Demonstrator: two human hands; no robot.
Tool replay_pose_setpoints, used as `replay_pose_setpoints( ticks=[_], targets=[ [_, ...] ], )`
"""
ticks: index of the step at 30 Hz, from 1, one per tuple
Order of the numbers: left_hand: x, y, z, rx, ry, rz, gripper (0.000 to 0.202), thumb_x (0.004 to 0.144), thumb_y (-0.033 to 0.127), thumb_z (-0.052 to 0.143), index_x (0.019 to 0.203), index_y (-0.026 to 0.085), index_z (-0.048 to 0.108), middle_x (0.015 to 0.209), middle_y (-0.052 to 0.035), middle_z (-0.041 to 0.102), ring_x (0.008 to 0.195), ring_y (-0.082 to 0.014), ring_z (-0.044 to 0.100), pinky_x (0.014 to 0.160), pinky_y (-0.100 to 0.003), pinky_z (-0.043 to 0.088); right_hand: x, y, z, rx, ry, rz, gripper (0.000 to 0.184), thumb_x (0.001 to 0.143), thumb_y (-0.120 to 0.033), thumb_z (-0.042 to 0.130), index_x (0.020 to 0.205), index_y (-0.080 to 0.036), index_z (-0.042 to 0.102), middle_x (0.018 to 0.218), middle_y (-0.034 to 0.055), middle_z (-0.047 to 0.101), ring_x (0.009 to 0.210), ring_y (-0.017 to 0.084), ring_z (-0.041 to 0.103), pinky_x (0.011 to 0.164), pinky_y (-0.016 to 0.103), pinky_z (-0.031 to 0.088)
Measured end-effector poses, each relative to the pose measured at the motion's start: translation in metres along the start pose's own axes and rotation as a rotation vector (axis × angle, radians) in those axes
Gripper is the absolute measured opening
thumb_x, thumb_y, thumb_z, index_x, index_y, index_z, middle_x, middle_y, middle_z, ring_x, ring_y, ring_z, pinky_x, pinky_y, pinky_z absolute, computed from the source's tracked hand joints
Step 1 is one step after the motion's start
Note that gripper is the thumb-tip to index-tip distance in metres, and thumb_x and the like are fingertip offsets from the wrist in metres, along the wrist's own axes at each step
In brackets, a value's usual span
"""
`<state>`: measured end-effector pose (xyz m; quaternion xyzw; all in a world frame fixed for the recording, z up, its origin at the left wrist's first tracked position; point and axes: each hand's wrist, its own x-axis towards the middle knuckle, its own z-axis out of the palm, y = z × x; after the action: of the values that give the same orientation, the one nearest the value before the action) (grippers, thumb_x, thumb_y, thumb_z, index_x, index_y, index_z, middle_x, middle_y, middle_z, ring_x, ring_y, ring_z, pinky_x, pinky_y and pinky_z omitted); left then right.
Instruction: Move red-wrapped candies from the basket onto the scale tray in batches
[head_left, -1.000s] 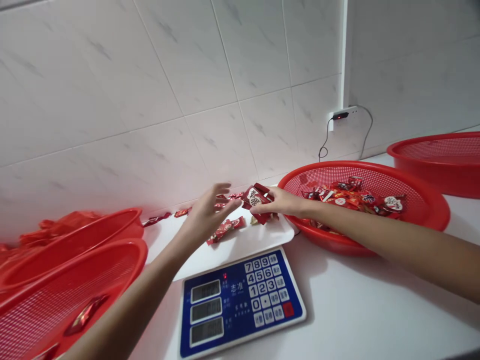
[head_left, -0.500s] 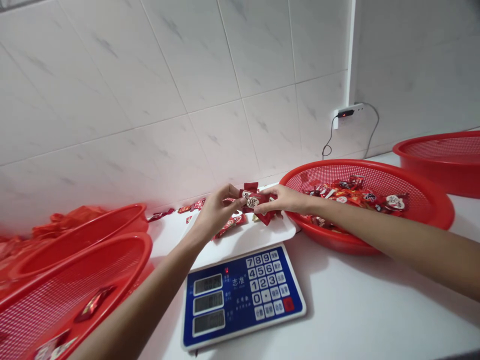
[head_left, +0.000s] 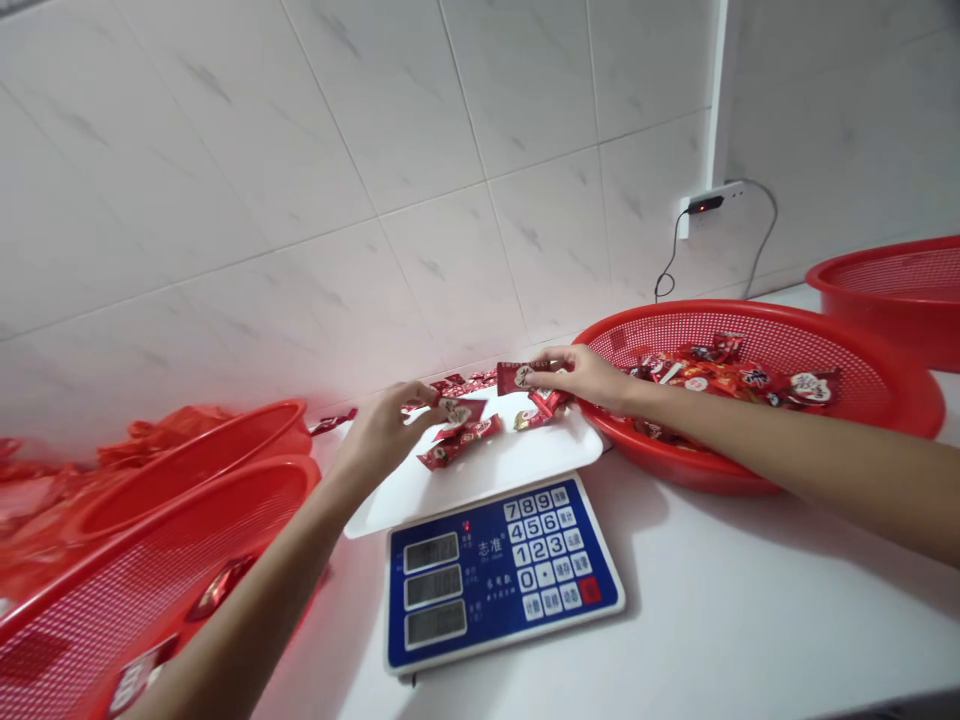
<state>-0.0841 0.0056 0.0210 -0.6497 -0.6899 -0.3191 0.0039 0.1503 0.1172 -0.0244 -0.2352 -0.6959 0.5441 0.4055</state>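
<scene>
Above the left part of the white scale pan [head_left: 420, 495], my left hand [head_left: 394, 425] pinches a dark red wrapped candy [head_left: 461, 410] with pale lettering. My right hand [head_left: 581, 378] holds another dark red wrapped candy [head_left: 514, 377] between thumb and fingers over the pan's back right. Below my left hand lies a red candy [head_left: 461, 442] on the pan. A red and gold candy [head_left: 540, 410] rests on it under my right hand. The blue scale panel [head_left: 502, 570] with its number keys faces me; its display digits are too faint to read.
A red mesh basket [head_left: 757, 475] full of wrapped candies stands on the right, with another red basket [head_left: 885, 310] behind it. At left are red baskets [head_left: 247, 500], a few candies in the nearer one, and red plastic bags [head_left: 165, 435]. A cable [head_left: 664, 275] hangs from a wall socket.
My hands, close together over the pan before, have moved apart. The left went left and the right a little to the right, each with a candy. The view has shifted slightly.
</scene>
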Motion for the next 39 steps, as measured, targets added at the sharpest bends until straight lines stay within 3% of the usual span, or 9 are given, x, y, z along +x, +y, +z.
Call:
replay_pose_setpoints(
  ticks=[4,8,12,16,19,21,24,27,39],
  targets=[
    [0.005,-0.013,-0.002,-0.247,0.183,-0.064,0.036,0.068,0.056,0.067,0.079,0.022,0.063,0.085,-0.0058,0.072,0.088,-0.0271,0.068,0.074,-0.034,0.051,0.003,-0.002,-0.005,0.044,0.133,-0.079,0.015,0.075,-0.027,0.075,0.083,-0.017,0.068,0.075,0.0012,0.066,0.056,0.011,0.058,0.051,0.025,0.047],
    [0.011,-0.029,0.012,-0.285,0.124,-0.096,0.041,0.059,0.058,0.072,0.071,0.02,0.063,0.077,-0.0078,0.072,0.083,-0.0284,0.068,0.074,-0.036,0.051,0.007,0.002,-0.013,0.035,0.247,-0.122,0.017,0.075,-0.029,0.076,0.086,-0.017,0.068,0.081,0.003,0.067,0.059,0.011,0.059,0.052,0.026,0.05],
    [0.007,-0.041,0.019,-0.305,0.119,-0.09,0.038,0.064,0.057,0.072,0.075,0.021,0.068,0.083,-0.0084,0.074,0.085,-0.0291,0.069,0.08,-0.039,0.053,0.006,0.006,-0.015,-0.059,0.229,-0.103,0.023,0.075,-0.033,0.076,0.09,-0.017,0.069,0.082,0.0044,0.068,0.058,0.012,0.06,0.047,0.025,0.047],
    [-0.014,-0.062,0.014,-0.321,0.346,-0.082,0.032,0.079,0.052,0.062,0.09,0.023,0.067,0.101,-0.0063,0.073,0.102,-0.0254,0.065,0.094,-0.038,0.049,0.004,0.003,-0.015,-0.125,0.265,-0.131,0.019,0.074,-0.03,0.076,0.086,-0.017,0.07,0.082,0.0042,0.067,0.062,0.013,0.06,0.05,0.025,0.049],
    [-0.039,-0.077,0.015,-0.361,0.577,-0.05,0.027,0.089,0.047,0.055,0.09,0.022,0.064,0.097,-0.0049,0.071,0.096,-0.0213,0.066,0.092,-0.034,0.051,0.003,-0.001,-0.015,-0.157,0.298,-0.12,0.015,0.076,-0.028,0.075,0.085,-0.016,0.07,0.078,0.0027,0.066,0.054,0.011,0.057,0.045,0.024,0.046],
    [-0.054,-0.079,0.018,-0.307,0.639,0.011,0.023,0.092,0.041,0.054,0.09,0.021,0.064,0.094,-0.0038,0.07,0.093,-0.02,0.066,0.091,-0.033,0.051,0.003,-0.002,-0.016,-0.18,0.326,-0.12,0.014,0.077,-0.028,0.075,0.085,-0.017,0.07,0.078,0.0025,0.066,0.05,0.009,0.056,0.042,0.024,0.043],
    [-0.067,-0.072,0.022,-0.192,0.623,0.142,0.02,0.095,0.037,0.053,0.093,0.021,0.066,0.094,-0.0029,0.07,0.095,-0.0193,0.066,0.09,-0.032,0.05,0.003,-0.002,-0.017,-0.214,0.379,-0.141,0.013,0.076,-0.027,0.075,0.083,-0.018,0.07,0.08,0.0028,0.068,0.052,0.01,0.057,0.045,0.024,0.047],
    [-0.069,-0.063,0.023,-0.211,0.632,0.226,0.018,0.097,0.033,0.053,0.094,0.02,0.066,0.093,-0.0028,0.07,0.093,-0.0184,0.066,0.087,-0.031,0.049,0.001,0.0,-0.017,-0.268,0.405,-0.17,0.012,0.075,-0.029,0.076,0.082,-0.02,0.072,0.078,0.0021,0.068,0.059,0.012,0.059,0.05,0.025,0.051],
    [-0.071,-0.06,0.023,-0.223,0.605,0.212,0.021,0.097,0.034,0.05,0.091,0.02,0.065,0.092,-0.0036,0.071,0.092,-0.0186,0.065,0.087,-0.032,0.049,-0.011,0.009,-0.017,-0.262,0.379,-0.193,0.027,0.068,-0.041,0.077,0.084,-0.021,0.071,0.086,0.0052,0.07,0.077,0.019,0.064,0.055,0.028,0.052]
  ],
)
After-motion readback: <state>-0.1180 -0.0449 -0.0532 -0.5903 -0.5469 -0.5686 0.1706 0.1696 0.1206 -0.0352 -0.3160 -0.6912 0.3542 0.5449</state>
